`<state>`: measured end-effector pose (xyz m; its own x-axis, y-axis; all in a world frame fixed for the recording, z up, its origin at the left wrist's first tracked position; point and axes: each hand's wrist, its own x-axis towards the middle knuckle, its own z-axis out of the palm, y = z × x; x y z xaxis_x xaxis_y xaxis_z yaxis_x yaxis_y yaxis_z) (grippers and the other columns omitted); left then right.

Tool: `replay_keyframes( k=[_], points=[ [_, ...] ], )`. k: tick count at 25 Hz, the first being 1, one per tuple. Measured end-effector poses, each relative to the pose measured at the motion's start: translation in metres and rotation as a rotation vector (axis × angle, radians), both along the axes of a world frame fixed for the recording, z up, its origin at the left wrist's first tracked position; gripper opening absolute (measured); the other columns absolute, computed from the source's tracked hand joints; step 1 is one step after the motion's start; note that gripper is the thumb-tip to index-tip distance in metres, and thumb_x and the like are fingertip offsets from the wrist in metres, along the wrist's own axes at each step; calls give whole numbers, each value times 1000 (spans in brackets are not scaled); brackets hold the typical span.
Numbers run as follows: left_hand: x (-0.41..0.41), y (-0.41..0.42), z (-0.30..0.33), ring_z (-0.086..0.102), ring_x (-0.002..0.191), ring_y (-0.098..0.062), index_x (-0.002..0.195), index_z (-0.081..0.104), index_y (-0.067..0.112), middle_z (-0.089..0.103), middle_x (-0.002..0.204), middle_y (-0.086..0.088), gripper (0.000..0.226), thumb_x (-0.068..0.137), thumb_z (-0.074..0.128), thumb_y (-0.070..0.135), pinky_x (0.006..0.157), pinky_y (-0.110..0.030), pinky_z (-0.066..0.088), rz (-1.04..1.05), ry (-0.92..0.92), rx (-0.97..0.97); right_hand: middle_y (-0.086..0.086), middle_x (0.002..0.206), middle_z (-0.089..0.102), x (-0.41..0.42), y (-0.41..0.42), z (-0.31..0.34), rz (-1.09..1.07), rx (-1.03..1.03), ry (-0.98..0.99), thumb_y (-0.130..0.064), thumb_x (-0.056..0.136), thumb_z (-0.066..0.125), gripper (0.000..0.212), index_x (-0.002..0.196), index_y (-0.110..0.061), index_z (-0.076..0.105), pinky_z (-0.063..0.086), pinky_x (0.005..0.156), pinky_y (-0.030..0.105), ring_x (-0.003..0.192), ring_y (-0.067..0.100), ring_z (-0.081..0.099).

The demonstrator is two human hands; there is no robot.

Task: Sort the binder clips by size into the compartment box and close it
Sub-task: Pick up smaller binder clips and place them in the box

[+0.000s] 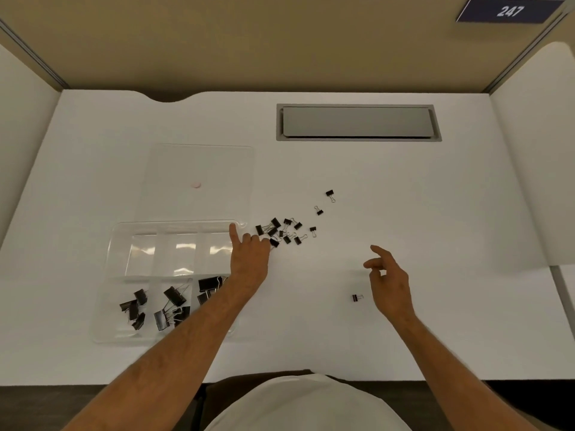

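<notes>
A clear compartment box (118, 244) lies on the white desk at the left, its lid (199, 163) open flat behind it. The three near compartments hold black binder clips (172, 301) of medium and large size; the far row looks empty. A pile of small black clips (281, 233) lies just right of the box. My left hand (249, 259) rests at the box's right edge, index finger pointing up over the rim, curled fingers touching the pile. My right hand (387, 279) hovers open farther right, with one small clip (357, 297) on the desk beside it.
Three stray small clips (330, 195) lie beyond the pile toward the desk's middle. A grey cable hatch (357, 122) is set into the desk at the back. Beige partition walls enclose the desk on three sides. A small pink dot (196, 184) shows on the lid.
</notes>
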<state>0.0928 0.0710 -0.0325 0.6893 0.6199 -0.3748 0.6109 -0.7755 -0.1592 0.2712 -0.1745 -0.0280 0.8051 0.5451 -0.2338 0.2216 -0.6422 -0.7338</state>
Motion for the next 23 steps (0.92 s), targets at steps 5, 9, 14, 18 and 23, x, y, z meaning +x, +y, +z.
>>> replay_keyframes(
  k=[5,9,14,18,23],
  points=[
    [-7,-11,-5,57,98,-21,118,55,18,62,88,2,32,86,55,14,114,-64,-4,6,-81,-36,-12,94,67,-9,-8,-3,-25,13,55,2,91,52,51,123,-38,54,53,72,34,84,21,62],
    [-14,-19,0,60,87,-14,117,49,22,60,85,9,37,82,59,19,117,-52,1,103,-332,-142,-13,94,66,-22,1,-7,11,45,116,-2,92,55,47,121,-39,56,53,65,28,82,22,63],
    [-31,-25,15,53,89,2,118,46,26,55,91,10,46,80,68,12,114,-36,23,356,-782,-415,-15,98,65,-32,27,-16,181,5,69,-7,92,59,39,124,-29,60,53,88,40,94,12,61],
    [-45,-22,28,58,93,-6,124,47,28,58,100,9,51,82,69,11,80,-23,46,491,-913,-556,-2,124,60,-36,75,-19,459,-56,-53,-10,92,59,44,134,-21,54,45,96,34,112,20,51],
    [-56,-20,31,61,91,-4,126,43,39,57,102,20,54,83,69,17,89,-43,51,457,-904,-573,4,138,53,-31,158,-15,646,-174,-264,-8,91,56,52,142,-16,48,47,89,43,118,32,42]
  ],
)
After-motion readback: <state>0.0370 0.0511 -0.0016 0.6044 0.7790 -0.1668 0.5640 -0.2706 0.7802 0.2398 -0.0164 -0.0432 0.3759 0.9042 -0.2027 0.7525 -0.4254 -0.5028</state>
